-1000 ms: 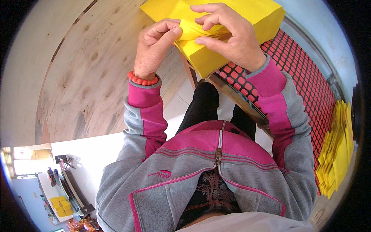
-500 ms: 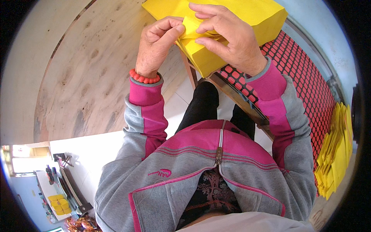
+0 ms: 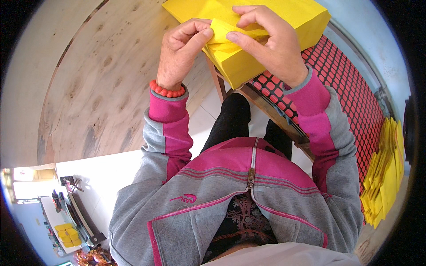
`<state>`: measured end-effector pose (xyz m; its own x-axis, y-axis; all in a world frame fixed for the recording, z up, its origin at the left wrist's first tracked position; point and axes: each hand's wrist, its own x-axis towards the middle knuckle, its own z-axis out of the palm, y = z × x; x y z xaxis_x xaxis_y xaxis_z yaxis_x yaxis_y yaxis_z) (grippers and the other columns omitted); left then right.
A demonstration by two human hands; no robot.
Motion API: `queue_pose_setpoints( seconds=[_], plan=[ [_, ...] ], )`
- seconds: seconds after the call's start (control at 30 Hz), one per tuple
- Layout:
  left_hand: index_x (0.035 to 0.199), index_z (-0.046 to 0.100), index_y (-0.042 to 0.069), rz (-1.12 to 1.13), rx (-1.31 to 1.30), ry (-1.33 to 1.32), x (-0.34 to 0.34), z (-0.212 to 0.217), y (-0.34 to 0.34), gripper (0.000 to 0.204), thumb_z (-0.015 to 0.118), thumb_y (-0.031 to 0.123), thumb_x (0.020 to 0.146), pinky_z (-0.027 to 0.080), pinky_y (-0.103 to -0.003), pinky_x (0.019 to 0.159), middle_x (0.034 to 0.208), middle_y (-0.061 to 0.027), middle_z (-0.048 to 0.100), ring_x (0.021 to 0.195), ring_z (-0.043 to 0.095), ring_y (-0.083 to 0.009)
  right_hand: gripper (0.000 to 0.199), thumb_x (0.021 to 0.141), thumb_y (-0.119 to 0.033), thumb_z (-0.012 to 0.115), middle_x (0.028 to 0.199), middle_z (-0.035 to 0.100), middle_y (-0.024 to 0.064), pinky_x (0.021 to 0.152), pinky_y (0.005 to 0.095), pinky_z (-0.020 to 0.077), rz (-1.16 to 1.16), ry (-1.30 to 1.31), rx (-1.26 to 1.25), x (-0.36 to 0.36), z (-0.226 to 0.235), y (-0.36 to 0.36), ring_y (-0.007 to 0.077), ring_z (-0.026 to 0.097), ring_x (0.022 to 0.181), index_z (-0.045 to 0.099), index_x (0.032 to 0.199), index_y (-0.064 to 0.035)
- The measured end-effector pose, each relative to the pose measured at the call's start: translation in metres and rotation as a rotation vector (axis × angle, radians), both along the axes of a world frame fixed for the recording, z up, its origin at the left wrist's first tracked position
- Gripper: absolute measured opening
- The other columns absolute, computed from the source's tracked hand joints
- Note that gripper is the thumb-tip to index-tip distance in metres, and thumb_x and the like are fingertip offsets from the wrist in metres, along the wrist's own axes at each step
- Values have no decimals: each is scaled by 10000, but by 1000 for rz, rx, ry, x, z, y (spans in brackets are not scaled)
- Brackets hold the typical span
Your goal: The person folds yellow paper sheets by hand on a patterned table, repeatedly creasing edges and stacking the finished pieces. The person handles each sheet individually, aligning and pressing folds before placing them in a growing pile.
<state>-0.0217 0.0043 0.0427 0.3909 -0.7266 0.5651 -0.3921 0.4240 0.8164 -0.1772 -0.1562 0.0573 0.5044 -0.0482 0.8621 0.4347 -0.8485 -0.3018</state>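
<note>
A large, boxy yellow bag [image 3: 242, 71], looking like stiff cloth, lies at the top of the view. Thumb and fingers of my left hand [image 3: 181, 48] pinch a small folded flap of it, and a red bead bracelet [image 3: 167, 90] circles that wrist. Over the same fold, my right hand [image 3: 279, 46] has its fingers apart and curved, with the thumb tip against the yellow material beside the flap. The inside of the fold is hidden.
A plywood board [image 3: 106, 84] spans the left. Beneath the bag, a bench with a red and black patterned cover [image 3: 341, 80] runs along the pale blue wall [image 3: 377, 40]. Folded yellow pieces [image 3: 384, 177] are stacked at the right. A white table [image 3: 55, 217] stands far left.
My right hand has shifted slightly right, its fingers curling and its thumb coming closer to the flap. My left hand keeps its pinch in nearly the same place.
</note>
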Motion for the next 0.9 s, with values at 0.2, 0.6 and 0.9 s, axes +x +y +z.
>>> queue_pose_setpoints(
  seconds=[0.2,0.6,0.9],
  plan=[
    [984,696,-10,-5,-7,26,-1,-2,-1,134,615,96,978,479,-239,846,1004,1,686,911,597,-74,162,913,-134,709,1163,691,182,892,347,517,-89,78,-113,-1,-1,5,291,675,1046,631,946,4],
    [1041,715,-7,-31,-30,-47,0,-3,-2,125,678,64,945,485,-236,825,992,2,694,910,612,-75,173,906,-111,708,1130,697,171,910,354,516,-33,94,-56,2,-1,5,287,675,1066,607,967,15],
    [1096,712,1,44,3,-6,8,-19,-2,164,688,23,935,503,-262,913,1103,-47,714,999,648,-117,233,829,-107,777,1084,680,192,825,354,538,6,-16,53,-29,3,24,279,684,964,607,953,-6]
  ],
)
